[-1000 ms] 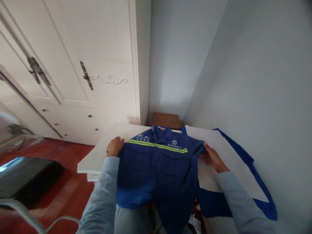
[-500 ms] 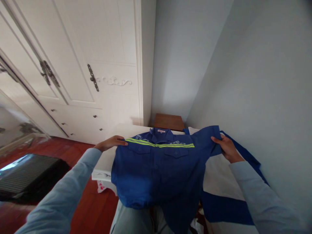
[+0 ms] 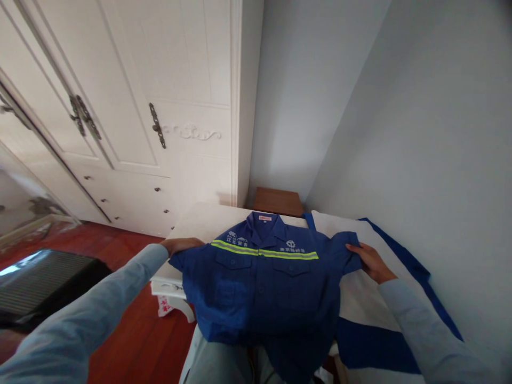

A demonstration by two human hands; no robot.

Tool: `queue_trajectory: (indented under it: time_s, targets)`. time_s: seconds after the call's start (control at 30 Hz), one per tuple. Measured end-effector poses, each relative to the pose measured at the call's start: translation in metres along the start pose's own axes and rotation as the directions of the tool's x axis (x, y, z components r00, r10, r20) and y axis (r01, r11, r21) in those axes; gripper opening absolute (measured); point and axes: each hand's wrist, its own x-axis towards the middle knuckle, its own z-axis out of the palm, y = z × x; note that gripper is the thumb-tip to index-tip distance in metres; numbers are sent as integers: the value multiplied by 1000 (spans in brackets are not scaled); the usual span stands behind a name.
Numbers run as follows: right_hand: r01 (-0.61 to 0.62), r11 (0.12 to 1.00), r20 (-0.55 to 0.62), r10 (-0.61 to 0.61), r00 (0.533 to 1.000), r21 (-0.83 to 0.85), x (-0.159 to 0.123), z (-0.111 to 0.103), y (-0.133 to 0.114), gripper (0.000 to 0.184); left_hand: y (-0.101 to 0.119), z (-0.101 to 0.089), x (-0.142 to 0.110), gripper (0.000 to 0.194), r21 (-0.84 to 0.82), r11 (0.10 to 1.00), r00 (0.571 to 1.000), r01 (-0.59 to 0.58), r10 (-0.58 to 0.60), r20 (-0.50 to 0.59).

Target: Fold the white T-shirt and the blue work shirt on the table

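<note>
A dark blue short-sleeved work shirt (image 3: 260, 290) is spread in front of me, its front facing up. A yellow-green and grey reflective stripe crosses the chest, with white printing above and two buttoned pocket flaps below. My left hand (image 3: 184, 245) grips the shirt at the left sleeve and shoulder; its fingertips are partly hidden by the cloth. My right hand (image 3: 373, 262) pinches the edge of the right sleeve. The collar lies at the far side over a white table, while the hem hangs down over my lap.
The white table (image 3: 200, 218) stands under the shirt. White-and-blue cloth (image 3: 370, 341) lies at the right by the grey wall. A brown wooden box-like piece (image 3: 279, 200) is behind. White wardrobe (image 3: 192, 64) at the back left; black suitcase (image 3: 48, 288) on the red floor.
The shirt has come down and lies flatter, its collar opening and chest printing showing more. Both hands have lowered slightly, and the left sleeve now sticks out under my left hand.
</note>
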Motion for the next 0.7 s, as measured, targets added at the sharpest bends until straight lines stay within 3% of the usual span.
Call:
queue_trajectory:
  time_s: [0.1, 0.17, 0.3, 0.4, 0.57, 0.7]
  targets:
    - [-25, 1000, -7, 25, 1000, 1, -4, 6, -1, 13, 5, 15, -4, 20, -81, 994, 970, 73, -52, 239]
    - [-33, 999, 1, 33, 999, 0, -7, 9, -4, 13, 7, 26, -6, 22, -165, 981, 962, 97, -50, 270]
    - [-42, 999, 47, 43, 998, -16, -12, 14, -8, 11, 6, 44, -4, 18, -331, 944, 978, -5, 74, 196]
    - [-60, 997, 77, 64, 995, -45, -13, 19, -12, 9, 1, 45, 1, 17, -320, 947, 977, -6, 74, 200]
    - [-25, 997, 60, 29, 998, -70, -15, 24, -27, 11, -5, 20, 14, 19, -155, 987, 999, -50, 50, -2]
    - [127, 991, 53, -125, 991, -49, -16, 16, -38, 15, 2, -10, 28, 22, -115, 993, 986, -25, 5, -169]
